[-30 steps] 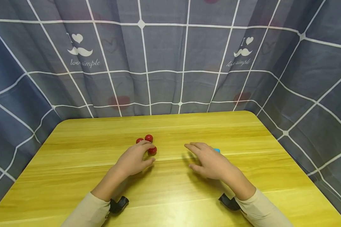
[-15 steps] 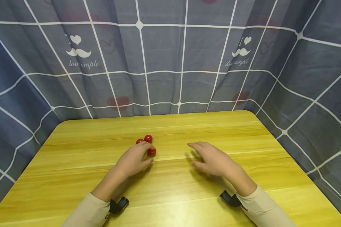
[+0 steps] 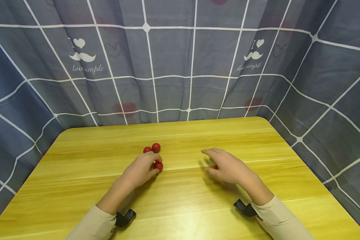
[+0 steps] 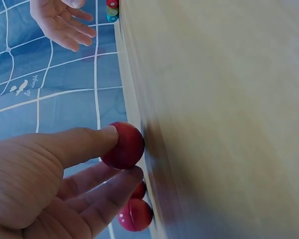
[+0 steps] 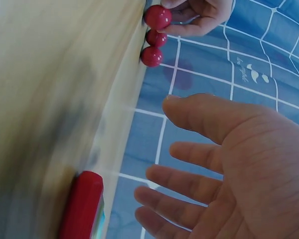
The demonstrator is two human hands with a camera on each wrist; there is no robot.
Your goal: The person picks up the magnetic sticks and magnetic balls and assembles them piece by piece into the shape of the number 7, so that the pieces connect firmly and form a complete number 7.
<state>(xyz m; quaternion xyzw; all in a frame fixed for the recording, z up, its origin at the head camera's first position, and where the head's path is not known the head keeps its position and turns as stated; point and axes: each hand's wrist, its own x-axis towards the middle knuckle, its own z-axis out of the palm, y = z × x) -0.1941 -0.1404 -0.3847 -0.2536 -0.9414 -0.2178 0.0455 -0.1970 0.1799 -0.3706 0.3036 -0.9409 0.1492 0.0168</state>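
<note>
Three red balls on wooden table (image 3: 258, 186); left hand (image 3: 141, 170) pinches nearest red ball (image 3: 158, 165) between thumb and fingers. Right hand (image 3: 228, 168) hovers spread over red-and-blue block (image 5: 82, 206), holding nothing. Advice: firm pinch, lift straight, avoid nudging other two balls (image 3: 152, 148).

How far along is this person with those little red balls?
Little looks finished. The left hand pinches one red ball between thumb and fingers. Two other red balls lie untouched on the table just beyond. The right hand hovers open over a red and blue piece, not gripping it.
</note>
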